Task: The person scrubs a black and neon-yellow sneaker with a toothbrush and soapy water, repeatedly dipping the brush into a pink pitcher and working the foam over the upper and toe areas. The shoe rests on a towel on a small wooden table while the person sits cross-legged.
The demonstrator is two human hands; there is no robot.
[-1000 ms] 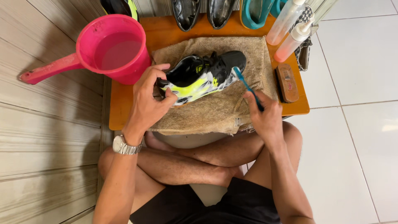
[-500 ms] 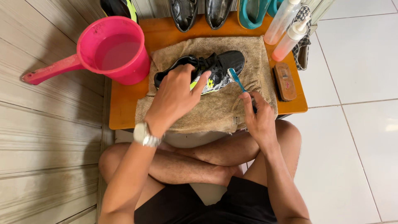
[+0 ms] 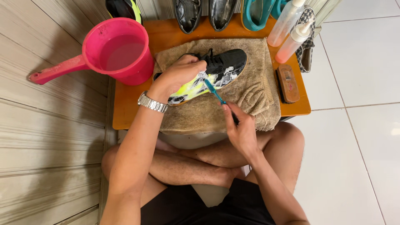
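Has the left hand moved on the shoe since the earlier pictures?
Yes. The left hand has shifted from the shoe's toe side toward its heel, nearer the pink scoop.

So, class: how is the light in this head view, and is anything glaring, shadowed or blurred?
Head view: even, soft light; sharp on the left hand, shoe and right hand with its toothbrush; a bright glare patch on the white tile at the right edge; soft shadow under the pink scoop; edges bend slightly outward.

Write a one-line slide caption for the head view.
Left hand steadies a soapy black-and-yellow sneaker on a towel while the right hand scrubs it with a blue toothbrush.
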